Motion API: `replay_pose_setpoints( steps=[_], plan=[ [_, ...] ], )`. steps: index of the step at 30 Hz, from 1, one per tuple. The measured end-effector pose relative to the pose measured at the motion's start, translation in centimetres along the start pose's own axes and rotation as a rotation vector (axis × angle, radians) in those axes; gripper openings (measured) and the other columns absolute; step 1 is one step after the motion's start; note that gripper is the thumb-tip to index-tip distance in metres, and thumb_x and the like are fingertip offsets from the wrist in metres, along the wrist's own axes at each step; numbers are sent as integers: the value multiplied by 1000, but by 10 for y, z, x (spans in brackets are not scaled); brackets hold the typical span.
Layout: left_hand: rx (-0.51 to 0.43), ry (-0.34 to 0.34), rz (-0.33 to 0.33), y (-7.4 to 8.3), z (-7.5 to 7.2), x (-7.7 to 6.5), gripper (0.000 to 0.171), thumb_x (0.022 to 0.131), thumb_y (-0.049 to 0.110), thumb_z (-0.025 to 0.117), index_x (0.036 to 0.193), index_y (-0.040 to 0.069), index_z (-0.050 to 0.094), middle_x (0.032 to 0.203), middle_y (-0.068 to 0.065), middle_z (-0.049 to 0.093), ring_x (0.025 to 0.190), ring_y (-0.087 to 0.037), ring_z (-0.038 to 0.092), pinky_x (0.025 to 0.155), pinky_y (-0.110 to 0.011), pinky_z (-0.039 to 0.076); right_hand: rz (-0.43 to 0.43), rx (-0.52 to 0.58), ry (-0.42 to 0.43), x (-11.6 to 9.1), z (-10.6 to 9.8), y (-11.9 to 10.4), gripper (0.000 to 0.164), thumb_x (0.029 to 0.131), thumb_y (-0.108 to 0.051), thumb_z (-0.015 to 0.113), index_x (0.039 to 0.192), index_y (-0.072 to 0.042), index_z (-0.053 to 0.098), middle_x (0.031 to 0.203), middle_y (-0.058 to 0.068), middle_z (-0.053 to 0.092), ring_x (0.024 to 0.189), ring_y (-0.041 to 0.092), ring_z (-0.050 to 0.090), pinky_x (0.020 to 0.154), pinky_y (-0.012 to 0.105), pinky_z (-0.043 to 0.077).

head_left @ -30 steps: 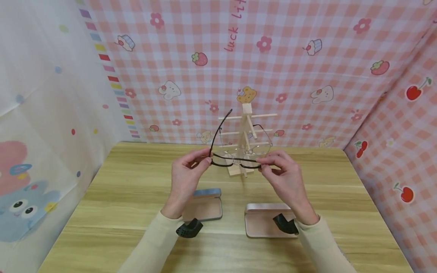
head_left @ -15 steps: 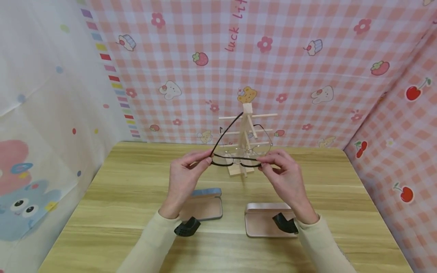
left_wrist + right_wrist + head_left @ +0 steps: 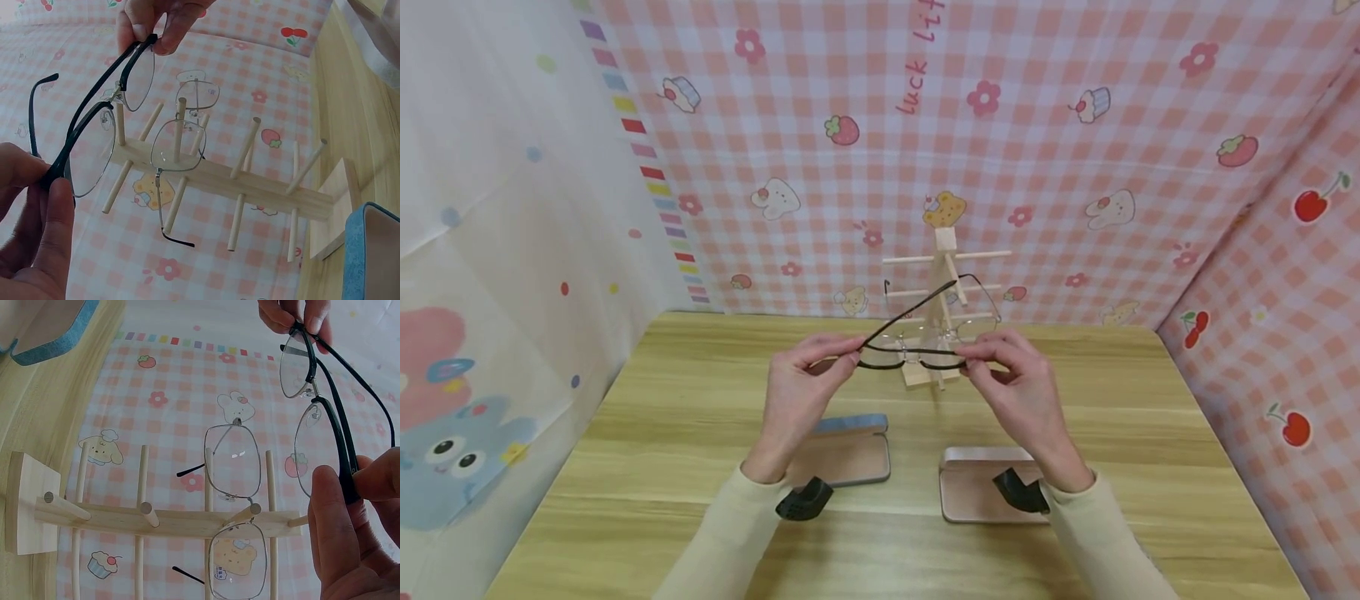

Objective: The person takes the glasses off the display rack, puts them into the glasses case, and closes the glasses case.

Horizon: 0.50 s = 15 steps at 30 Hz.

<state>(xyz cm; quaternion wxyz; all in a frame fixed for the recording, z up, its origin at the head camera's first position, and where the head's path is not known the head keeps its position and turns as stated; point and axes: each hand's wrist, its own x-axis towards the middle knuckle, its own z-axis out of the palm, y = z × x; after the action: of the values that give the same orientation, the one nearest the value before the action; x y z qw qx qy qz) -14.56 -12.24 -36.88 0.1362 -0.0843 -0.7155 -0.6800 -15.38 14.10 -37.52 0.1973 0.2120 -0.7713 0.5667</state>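
My left hand (image 3: 793,396) and right hand (image 3: 1018,396) hold a pair of black half-rimmed eyeglasses (image 3: 87,131) level above the table, one at each end. Left thumb and fingers pinch the hinge corner, from which one temple slants inward across the frame. At the other corner my right thumb and fingers pinch the frame, with the second temple lying folded along it. Just behind is a wooden display stand (image 3: 945,242) with pegs, and thin wire-framed eyeglasses (image 3: 178,170) hang on it. The lenses of the held pair face down toward the table in the head view.
A blue glasses case (image 3: 857,422) lies open on the left of the wooden table (image 3: 647,467), partly behind my left wrist. Another open case (image 3: 985,455), pale pink, lies on the right, partly covered by my right wrist. Checked cloth (image 3: 865,175) hangs behind the table.
The left temple of the black eyeglasses has swung from pointing up and away to slanting inward over the frame. Both hands have shifted slightly left, still holding the glasses.
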Motion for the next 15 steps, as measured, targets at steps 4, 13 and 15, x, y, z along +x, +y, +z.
replay_pose_setpoints(
  steps=[4, 13, 15],
  plan=[
    [32, -11, 9, 1, -1, -1, 20, 89, -5, 73, 104, 4, 82, 105, -10, 75, 98, -23, 72, 82, -30, 62, 7, -14, -8, -1, 1, 0, 23, 91, 14, 66, 102, -1, 80, 101, 7, 66, 88, 12, 67, 76, 25, 61],
    [126, -48, 26, 0, -5, -4, 19, 90, -1, 72, 101, 10, 84, 100, -3, 76, 98, -18, 70, 84, -32, 62, 10, -11, -14, -2, 4, 1, 22, 92, 14, 66, 102, 0, 80, 101, 7, 66, 88, 10, 66, 76, 25, 61],
    [141, -56, 28, 0, -7, -4, 19, 90, -1, 72, 100, 10, 84, 99, -3, 76, 96, -18, 70, 83, -32, 62, 8, -12, -14, -2, 5, 1, 22, 92, 14, 66, 102, 1, 80, 101, 7, 66, 88, 11, 66, 76, 25, 61]
  ],
)
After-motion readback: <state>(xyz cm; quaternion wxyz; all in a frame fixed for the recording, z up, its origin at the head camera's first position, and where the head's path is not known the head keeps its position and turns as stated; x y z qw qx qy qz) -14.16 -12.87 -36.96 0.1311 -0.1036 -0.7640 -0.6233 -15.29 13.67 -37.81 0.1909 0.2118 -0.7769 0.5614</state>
